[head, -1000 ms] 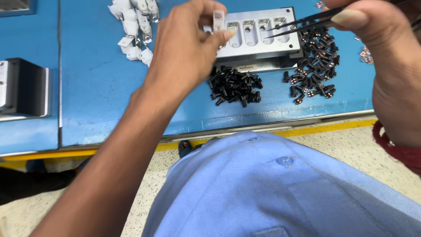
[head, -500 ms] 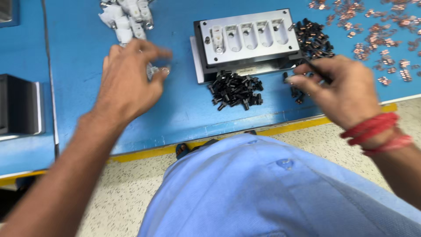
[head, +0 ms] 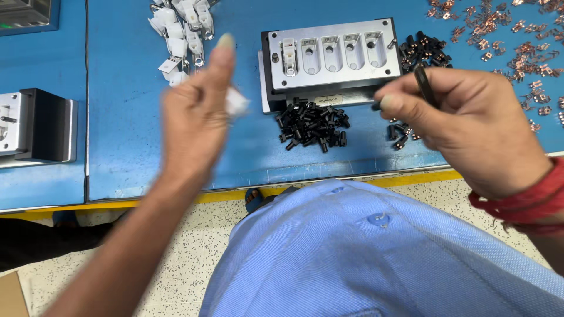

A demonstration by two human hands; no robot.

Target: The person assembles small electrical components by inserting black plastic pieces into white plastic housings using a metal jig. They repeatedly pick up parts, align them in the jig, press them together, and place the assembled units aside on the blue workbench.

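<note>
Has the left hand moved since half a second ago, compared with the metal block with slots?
Yes. The left hand, holding a small white part, has come nearer to the metal block; earlier it was farther left, near the white parts pile.

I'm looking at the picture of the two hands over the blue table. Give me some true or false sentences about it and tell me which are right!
1. The left hand holds a small white piece. True.
2. The right hand holds a big hammer. False: it pinches a thin dark tool.
3. The metal block has five pockets, and only the leftmost has a white part in it. True.
4. The pile of small black parts lies on the floor. False: it lies on the blue table, just in front of the block.
5. Copper-coloured bits are scattered at the table's far right. True.
</note>
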